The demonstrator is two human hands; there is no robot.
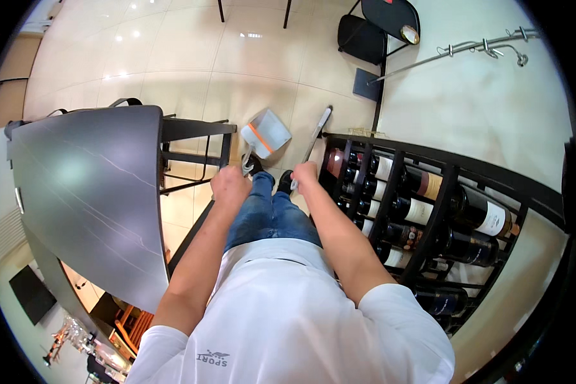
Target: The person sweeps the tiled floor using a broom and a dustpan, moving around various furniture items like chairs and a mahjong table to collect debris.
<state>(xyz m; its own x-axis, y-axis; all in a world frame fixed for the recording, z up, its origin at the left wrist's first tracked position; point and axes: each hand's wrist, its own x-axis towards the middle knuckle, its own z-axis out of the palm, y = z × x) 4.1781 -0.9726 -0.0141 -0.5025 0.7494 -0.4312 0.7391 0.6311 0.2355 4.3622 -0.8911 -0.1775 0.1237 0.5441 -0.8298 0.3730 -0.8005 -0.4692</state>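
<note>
My left hand (231,185) is closed around the upright handle of a dustpan (272,132). The pan is pale, almost see-through, with an orange strip across it, and sits on the floor ahead of my feet. In my closed right hand (305,175) is the grey handle of a broom (317,136). Its narrow white-and-dark head points away from me, to the right of the dustpan and apart from it. The bristles are too small to make out. My dark shoes show between the two handles.
A dark stone-topped table (93,192) stands close on my left, with a black-framed chair (198,137) at its far edge. Close on my right is a black wine rack (451,205) full of bottles. Farther off are a black folding chair (363,40) and a metal stand (429,62).
</note>
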